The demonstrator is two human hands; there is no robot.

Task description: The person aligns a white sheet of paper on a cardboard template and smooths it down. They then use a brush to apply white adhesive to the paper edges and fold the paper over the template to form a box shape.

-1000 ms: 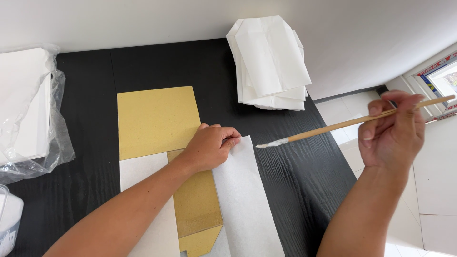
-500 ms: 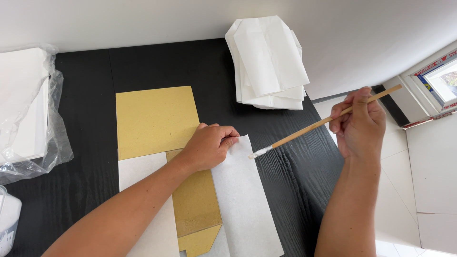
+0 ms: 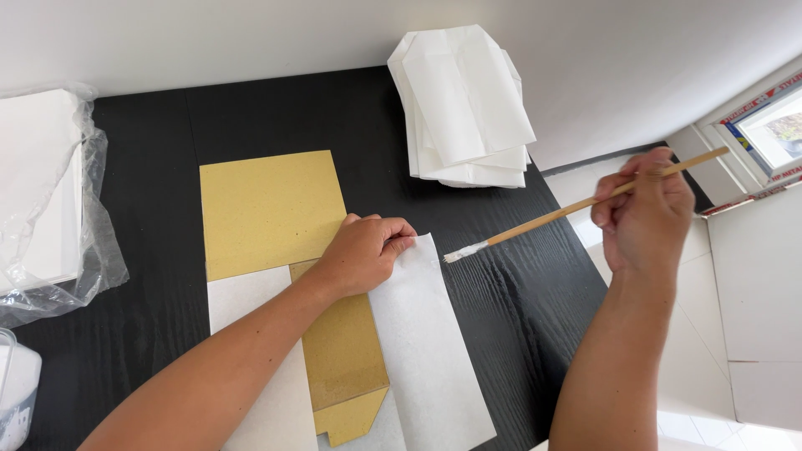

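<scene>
Bare forearms, no sleeves, bare hands

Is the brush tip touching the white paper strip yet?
Apart. The head view shows dark table between the brush tip and the white paper strip edge, which the left hand pins.

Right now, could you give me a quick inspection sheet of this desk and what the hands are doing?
Surface: black wood-grain table.
Job's things: white paper strip beside gold card; brush, tip whitish.
Clutter: stack of folded white paper; white sheets in clear plastic wrap; white container, partly in view.
Grippers: left hand presses the strip's top; right hand holds the brush.
Cables: nothing seen.
Surroundings: white wall, window corner.
</scene>
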